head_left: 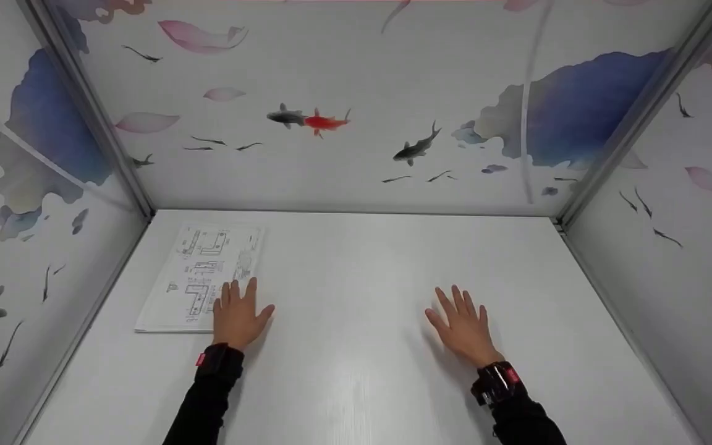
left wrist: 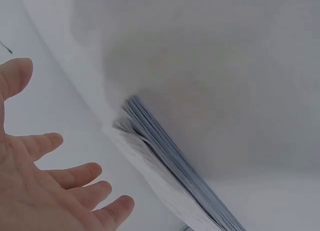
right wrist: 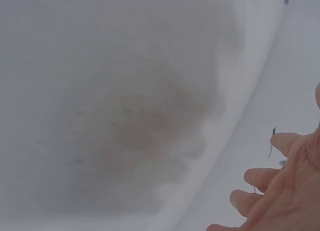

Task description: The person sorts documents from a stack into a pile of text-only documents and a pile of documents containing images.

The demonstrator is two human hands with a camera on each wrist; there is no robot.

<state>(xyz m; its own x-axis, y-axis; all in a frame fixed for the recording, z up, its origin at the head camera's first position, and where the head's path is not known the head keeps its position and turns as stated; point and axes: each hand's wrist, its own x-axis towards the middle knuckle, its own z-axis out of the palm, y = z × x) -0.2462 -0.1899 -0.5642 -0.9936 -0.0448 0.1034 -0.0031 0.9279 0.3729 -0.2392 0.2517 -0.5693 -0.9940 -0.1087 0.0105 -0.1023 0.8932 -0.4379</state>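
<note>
A stack of printed sheets (head_left: pixel 164 296) with line drawings lies on the left part of the white table. My left hand (head_left: pixel 238 318), fingers spread, is over the stack's lower right corner and hides part of it. In the left wrist view the edges of the stack (left wrist: pixel 180 163) show as many thin layers, and my left hand (left wrist: pixel 45 191) appears apart from them, holding nothing. On the right, my right hand (head_left: pixel 464 334) is held over the table with spread fingers and nothing in it. The right wrist view shows part of that hand (right wrist: pixel 295 186) above bare white surface.
The white table (head_left: pixel 350 278) is bounded by a back panel (head_left: pixel 343 179) and two side panels, printed with fish and petals. Grey metal posts (head_left: pixel 603 167) stand at the back corners. Both wrists carry dark bands (head_left: pixel 498 383).
</note>
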